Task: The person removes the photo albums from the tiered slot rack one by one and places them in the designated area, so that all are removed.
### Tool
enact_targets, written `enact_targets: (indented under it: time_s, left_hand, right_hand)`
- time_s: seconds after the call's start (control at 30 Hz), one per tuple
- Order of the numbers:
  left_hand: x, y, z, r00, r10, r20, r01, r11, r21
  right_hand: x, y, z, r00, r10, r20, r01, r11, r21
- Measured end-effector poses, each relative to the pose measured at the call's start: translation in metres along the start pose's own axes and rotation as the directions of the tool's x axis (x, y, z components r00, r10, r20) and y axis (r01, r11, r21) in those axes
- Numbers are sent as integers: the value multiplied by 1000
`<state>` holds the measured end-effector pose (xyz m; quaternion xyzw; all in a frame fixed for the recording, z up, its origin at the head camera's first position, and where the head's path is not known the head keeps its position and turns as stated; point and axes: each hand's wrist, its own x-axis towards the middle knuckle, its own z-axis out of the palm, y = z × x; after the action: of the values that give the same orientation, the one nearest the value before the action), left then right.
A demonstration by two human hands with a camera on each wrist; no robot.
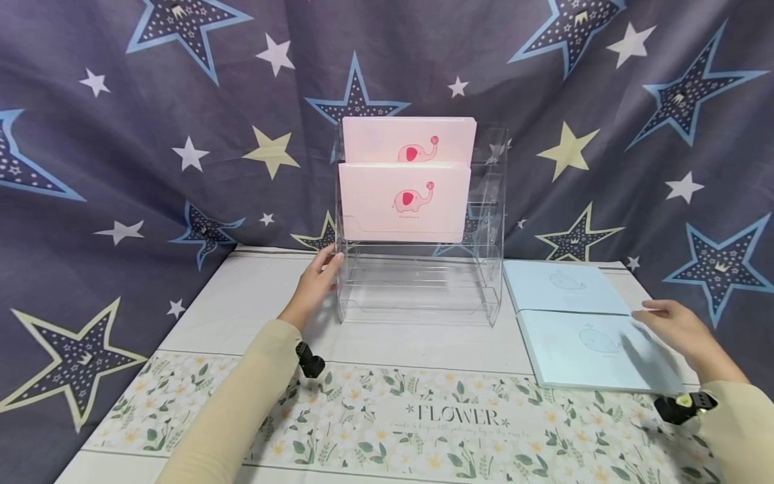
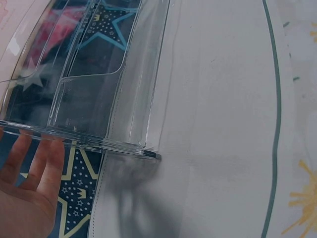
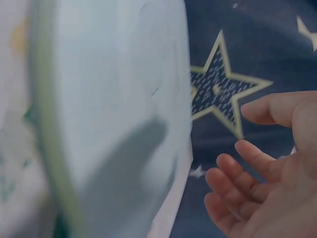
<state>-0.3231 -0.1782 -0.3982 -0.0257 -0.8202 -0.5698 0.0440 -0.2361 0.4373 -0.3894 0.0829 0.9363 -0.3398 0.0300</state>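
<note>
A clear acrylic tiered rack [image 1: 417, 312] stands on the table, with pink elephant booklets [image 1: 375, 195] in its two upper tiers. My left hand [image 1: 313, 282] touches the rack's left side; in the left wrist view its fingers [image 2: 49, 168] lie against the outside of the clear panel. To the right of the rack lie light blue whale booklets [image 1: 580, 356], side by side in two stacks. Over their right edge hovers my right hand [image 1: 680, 329], holding nothing. The right wrist view shows its fingers [image 3: 237, 183] loosely bent and apart from the blue booklets.
A white table cover [image 1: 254, 289] with a floral band [image 1: 363, 417] reading FLOWER spreads under everything. Behind the rack hangs a dark star-patterned curtain [image 1: 230, 134]. A black wrist camera [image 1: 310, 361] sits on the left wrist and another [image 1: 683, 407] on the right.
</note>
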Motion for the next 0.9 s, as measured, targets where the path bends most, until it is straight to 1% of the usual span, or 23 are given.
enact_targets:
  time_s: [0.13,0.3,0.5,0.7,0.8,0.9]
  left_hand:
    - [0,1,0,1000,3,3,-3,1000,0]
    - [0,1,-1,1000,5,4,-5,1000,-8]
    - [0,-1,-1,1000,3,4,-3,1000,1]
    - [-1,0,0,1000,1,-2,-1,1000,1]
    - [0,0,0,1000,2,-2,-2,1000,3]
    - [1,-1,0,1000,3,-4,-3,1000,8]
  right_hand:
    - [3,-23,4,995,-82,-60,84,996,25]
    - [7,-61,12,978,-179,-109,184,983,31]
    - [10,-111,23,950,-268,-159,283,955,82]
    - [16,-158,34,910,-353,-217,378,921,89]
    - [18,-181,38,898,-383,-219,414,902,121]
    - [21,-203,45,896,-398,-200,431,886,171]
